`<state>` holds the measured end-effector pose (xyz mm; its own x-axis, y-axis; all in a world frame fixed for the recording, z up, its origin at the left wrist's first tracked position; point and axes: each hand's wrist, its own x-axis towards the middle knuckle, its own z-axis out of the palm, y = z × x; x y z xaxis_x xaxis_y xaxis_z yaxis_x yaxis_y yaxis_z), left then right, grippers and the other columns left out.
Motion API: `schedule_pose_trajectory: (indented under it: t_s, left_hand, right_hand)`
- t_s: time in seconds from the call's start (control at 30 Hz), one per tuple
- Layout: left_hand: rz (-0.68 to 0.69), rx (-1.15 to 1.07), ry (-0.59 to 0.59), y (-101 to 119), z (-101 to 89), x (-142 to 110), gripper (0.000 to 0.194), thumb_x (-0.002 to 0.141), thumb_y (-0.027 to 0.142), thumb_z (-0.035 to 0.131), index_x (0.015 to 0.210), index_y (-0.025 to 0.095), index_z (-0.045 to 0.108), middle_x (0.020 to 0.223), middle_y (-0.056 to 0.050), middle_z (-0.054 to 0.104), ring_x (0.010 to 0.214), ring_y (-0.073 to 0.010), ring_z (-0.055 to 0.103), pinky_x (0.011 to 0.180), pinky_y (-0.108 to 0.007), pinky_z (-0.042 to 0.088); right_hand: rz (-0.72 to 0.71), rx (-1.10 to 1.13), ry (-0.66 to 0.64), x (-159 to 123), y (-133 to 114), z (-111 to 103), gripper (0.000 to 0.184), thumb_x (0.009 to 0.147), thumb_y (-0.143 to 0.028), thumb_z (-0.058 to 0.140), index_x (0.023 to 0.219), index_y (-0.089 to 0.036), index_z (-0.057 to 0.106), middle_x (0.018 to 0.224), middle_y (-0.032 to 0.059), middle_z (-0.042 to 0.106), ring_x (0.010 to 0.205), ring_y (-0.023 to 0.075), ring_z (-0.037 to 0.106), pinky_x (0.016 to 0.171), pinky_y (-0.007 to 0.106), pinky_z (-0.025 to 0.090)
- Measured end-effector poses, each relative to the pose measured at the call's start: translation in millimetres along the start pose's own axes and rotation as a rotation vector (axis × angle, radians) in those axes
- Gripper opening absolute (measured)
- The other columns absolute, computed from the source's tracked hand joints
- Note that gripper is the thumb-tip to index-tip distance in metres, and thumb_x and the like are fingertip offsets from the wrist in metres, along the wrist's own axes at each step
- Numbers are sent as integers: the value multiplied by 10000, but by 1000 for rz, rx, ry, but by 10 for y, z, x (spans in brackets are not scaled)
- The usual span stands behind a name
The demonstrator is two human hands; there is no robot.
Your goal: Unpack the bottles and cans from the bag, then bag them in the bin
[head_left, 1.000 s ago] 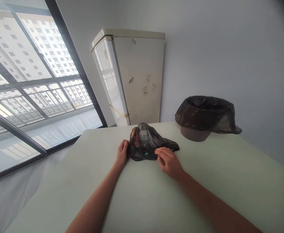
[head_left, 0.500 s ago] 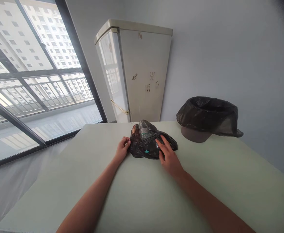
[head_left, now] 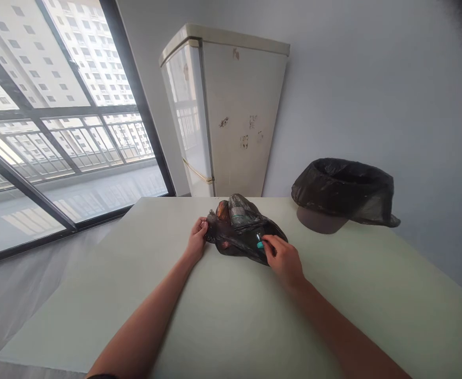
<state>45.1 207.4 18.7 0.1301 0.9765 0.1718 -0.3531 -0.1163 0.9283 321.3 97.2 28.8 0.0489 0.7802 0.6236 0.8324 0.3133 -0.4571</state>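
Observation:
A dark, half-see-through plastic bag (head_left: 241, 234) lies on the pale table (head_left: 223, 321), with a plastic bottle and other bits showing through it. My left hand (head_left: 198, 242) pinches the bag's left edge, fingers closed. My right hand (head_left: 284, 258) grips the bag's right side, fingers closed on the film beside a small teal cap (head_left: 260, 245). Both forearms reach in from the bottom of the view.
A bin lined with a black bag (head_left: 343, 192) stands at the table's back right by the wall. A worn white fridge (head_left: 225, 110) stands behind the table. A large window (head_left: 53, 116) fills the left, with the table's left edge beside it.
My right hand has slid from the top of the bag to its right side and closed on it. The bag has shifted slightly; my left hand keeps its hold.

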Motion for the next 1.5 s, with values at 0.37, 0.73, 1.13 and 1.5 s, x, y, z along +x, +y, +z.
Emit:
schedule_pose_trajectory:
  t_s: [0.37,0.73,1.13,1.5]
  left_hand:
    - [-6,53,-4,101,-1,-47,431,855,612,701,798,187,650,825,-45,608,771,-186,549,676,-301,449]
    - [-26,-103,-135,171,-30,-74,555,879,543,664,519,201,414,755,-71,645,705,-186,561,658,-352,431]
    - [21,69,-176,144,-30,-90,601,889,632,639,531,215,398,522,10,405,515,-123,311,566,-322,271]
    - [346,596,-460,112,75,-123,254,832,460,811,963,245,841,955,-64,509,929,-218,535,910,-386,469]
  right_hand:
    - [199,-168,-239,-20,49,30,358,893,-417,693,1186,-230,609,1085,70,662,819,231,659,605,327,458]
    - [101,-50,-223,-9,139,83,302,954,-392,602,1196,-213,631,961,84,709,975,296,608,738,389,528]
    - [114,-29,-187,-21,100,118,308,947,-349,542,1207,-200,615,1019,103,688,983,300,609,830,440,551]
    - [334,270,189,60,-31,-136,411,1039,-474,422,1250,-191,633,1048,90,576,763,182,554,697,335,488]
